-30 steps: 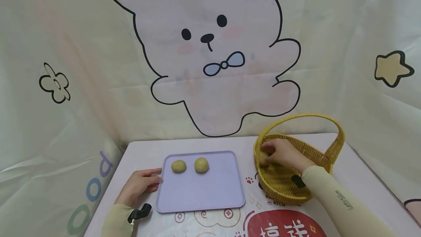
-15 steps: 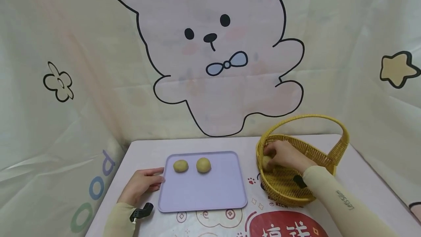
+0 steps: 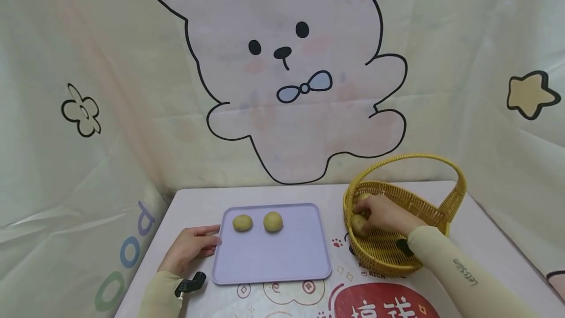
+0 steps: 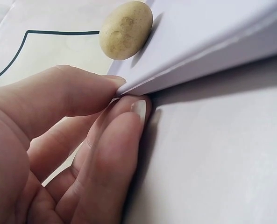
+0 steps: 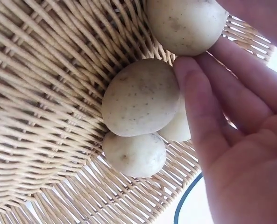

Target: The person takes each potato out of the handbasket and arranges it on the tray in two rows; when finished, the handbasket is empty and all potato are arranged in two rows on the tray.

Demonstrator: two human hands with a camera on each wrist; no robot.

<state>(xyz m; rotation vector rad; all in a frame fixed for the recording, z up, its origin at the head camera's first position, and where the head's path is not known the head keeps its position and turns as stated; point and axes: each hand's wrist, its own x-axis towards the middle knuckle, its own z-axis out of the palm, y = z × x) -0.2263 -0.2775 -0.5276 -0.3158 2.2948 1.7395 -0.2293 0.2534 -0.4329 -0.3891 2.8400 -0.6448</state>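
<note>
My left hand (image 3: 191, 248) pinches the left rim of a lilac tray (image 3: 304, 254). In the left wrist view, fingertips (image 4: 114, 83) lie at the tray's edge, above and below it. Two potatoes rest at the back of the tray, an oval potato (image 3: 242, 223) and a rounder potato (image 3: 273, 221). Reaching into a yellow wicker basket (image 3: 388, 264), my right hand (image 3: 388, 212) holds a potato (image 5: 187, 25) between thumb and fingers. Beside those fingers, a large potato (image 5: 140, 98) lies against the wicker, with a smaller potato (image 5: 134, 155) below and another partly hidden behind.
The basket's tall arched handle (image 3: 415, 156) rises over the right hand. Behind the white table (image 3: 194, 205) hangs a cloth backdrop (image 3: 176, 161) with cartoon drawings. A printed red patch (image 3: 384, 303) marks the table's front.
Inside the basket, my right hand has shifted slightly toward me, and a second potato now shows behind its fingers. My left hand stays at the tray's rim. The head view has swung slightly left.
</note>
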